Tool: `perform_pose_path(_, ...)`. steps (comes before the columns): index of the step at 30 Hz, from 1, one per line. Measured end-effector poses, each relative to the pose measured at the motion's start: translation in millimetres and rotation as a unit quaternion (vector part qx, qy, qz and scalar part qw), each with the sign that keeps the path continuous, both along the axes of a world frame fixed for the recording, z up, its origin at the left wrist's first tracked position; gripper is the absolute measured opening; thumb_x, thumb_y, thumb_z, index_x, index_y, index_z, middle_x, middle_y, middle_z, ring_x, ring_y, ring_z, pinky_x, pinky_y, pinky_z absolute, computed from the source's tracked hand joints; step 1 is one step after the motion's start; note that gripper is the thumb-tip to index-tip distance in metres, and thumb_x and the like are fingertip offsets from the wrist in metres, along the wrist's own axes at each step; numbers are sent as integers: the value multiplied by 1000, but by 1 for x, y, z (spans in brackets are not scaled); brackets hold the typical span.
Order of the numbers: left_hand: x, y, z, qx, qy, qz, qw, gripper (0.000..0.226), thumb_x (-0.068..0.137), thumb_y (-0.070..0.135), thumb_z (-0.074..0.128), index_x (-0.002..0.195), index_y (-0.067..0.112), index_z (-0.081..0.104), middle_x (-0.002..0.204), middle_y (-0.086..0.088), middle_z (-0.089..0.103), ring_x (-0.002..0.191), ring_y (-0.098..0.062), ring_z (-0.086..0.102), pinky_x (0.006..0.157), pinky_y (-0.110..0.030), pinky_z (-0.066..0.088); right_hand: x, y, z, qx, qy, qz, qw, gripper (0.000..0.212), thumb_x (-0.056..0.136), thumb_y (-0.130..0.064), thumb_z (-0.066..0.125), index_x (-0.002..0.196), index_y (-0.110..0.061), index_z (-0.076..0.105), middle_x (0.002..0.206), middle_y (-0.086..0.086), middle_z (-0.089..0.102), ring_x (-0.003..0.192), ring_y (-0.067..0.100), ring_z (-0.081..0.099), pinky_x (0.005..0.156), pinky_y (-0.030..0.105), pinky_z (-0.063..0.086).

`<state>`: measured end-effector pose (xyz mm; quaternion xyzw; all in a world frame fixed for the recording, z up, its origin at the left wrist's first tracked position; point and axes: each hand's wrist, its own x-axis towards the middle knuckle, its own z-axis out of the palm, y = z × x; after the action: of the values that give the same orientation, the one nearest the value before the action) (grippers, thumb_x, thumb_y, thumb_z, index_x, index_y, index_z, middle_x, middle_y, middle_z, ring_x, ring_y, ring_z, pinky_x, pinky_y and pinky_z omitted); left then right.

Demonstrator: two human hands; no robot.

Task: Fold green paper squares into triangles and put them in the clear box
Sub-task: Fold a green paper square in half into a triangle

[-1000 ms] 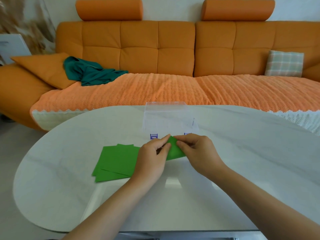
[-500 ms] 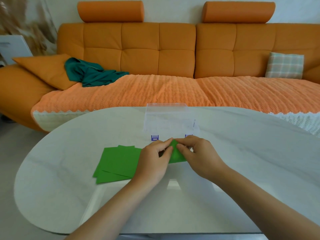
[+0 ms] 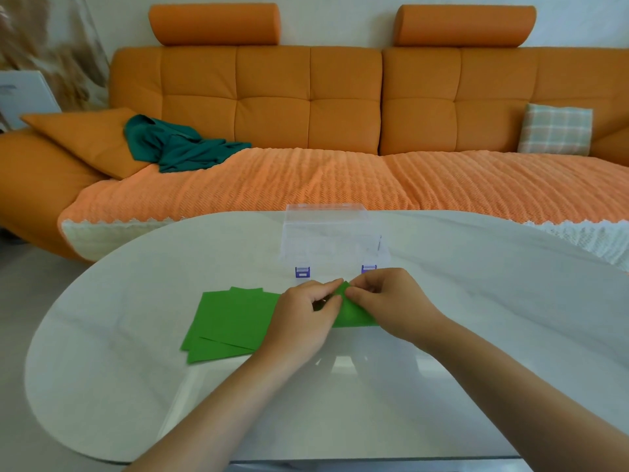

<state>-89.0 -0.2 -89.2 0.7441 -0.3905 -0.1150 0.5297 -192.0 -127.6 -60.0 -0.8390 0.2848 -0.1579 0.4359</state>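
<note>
Pinching together at the top corner of the half-folded green sheet (image 3: 355, 315), the left hand (image 3: 303, 316) and right hand (image 3: 391, 301) have closed the gap between their fingertips over the last second, and the sheet now lies lower and flatter on the table (image 3: 493, 301) than before. Reads as corners matched and the crease about to be pressed, so 1 triangle is nearly formed but not yet boxed. Both hands have curled fingers and thumbs gripping that peak; the left hand's palm hides the sheet's left part, so the crease line cannot be seen. Sheet sits mid-table, just in front of the clear box (image 3: 330, 240), apart from it. Box stands at the table's far edge, thin see-through plastic, rectangular, with 2 purple latches (image 3: 302, 271) on its near side; no green visible inside. Stack of green paper squares (image 3: 231, 321) lies flat left of the hands, fanned slightly, matte, sharp-cornered, partly under the left wrist. Table is a glossy pale marble-look oval, likely slick under paper. Behind: orange tufted sofa (image 3: 272, 107) with a ribbed throw, a crumpled teal cloth (image 3: 177, 144), a plaid cushion (image 3: 556, 129).
</note>
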Motion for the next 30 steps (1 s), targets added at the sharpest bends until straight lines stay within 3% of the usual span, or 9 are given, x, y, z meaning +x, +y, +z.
perform_pose_path(5,-2,5,5,70,-14,-22,997,26,92,21,59,106,37,74,76,11,72,65,1,57,66,-20,46,1,1,-6,22,52,11,998,16,90,-25,65,80,-23,77,70,-8,69,64,4,58,61,19,45)
perform_pose_path(8,2,12,7,128,-200,18,971,31,92,35,50,116,32,69,95,16,66,95,-2,55,82,-23,47,5,0,-11,-15,83,4,996,17,90,-31,63,81,-27,77,74,-10,70,73,9,61,68,24,49)
perform_pose_path(9,4,14,7,115,-236,3,965,31,89,36,48,112,31,68,99,16,63,100,-4,51,84,-25,46,5,-1,-12,-30,97,4,995,19,90,-33,63,78,-28,76,70,-12,68,72,11,61,68,25,48)
perform_pose_path(13,7,18,4,146,-221,-108,958,33,85,39,43,102,28,70,100,17,58,99,-2,46,84,-29,45,7,0,-15,-75,130,11,989,43,90,-32,60,48,-35,61,46,-16,50,60,13,47,62,27,38)
perform_pose_path(16,9,20,0,171,-254,-136,942,35,91,42,46,114,31,69,107,18,59,104,-2,45,92,-29,44,10,5,-16,-134,158,5,978,21,90,-36,59,74,-36,71,73,-15,68,79,13,62,80,31,48)
perform_pose_path(19,10,22,1,176,-262,-149,937,36,93,43,48,120,30,68,109,17,59,106,-4,46,94,-28,43,11,9,-14,-196,164,0,967,18,91,-35,54,89,-32,72,86,-11,71,87,12,62,91,33,45)
perform_pose_path(23,8,21,3,186,-275,-154,930,41,88,42,43,117,29,69,107,15,59,103,-7,46,92,-31,44,10,12,-15,-296,159,-6,942,22,89,-38,48,94,-35,69,87,-12,69,84,10,59,91,31,36)
perform_pose_path(27,8,20,3,183,-290,-150,927,42,88,43,42,117,28,69,107,14,60,102,-8,47,91,-31,44,5,5,-13,-350,153,15,924,31,91,-47,50,119,-40,62,105,-14,66,99,9,59,92,32,35)
perform_pose_path(30,7,21,2,187,-296,-151,924,44,88,44,42,118,26,69,110,14,61,105,-7,47,93,-31,44,-3,-2,-10,-389,155,99,903,38,93,-26,45,121,-41,65,112,-14,61,103,12,54,88,32,36)
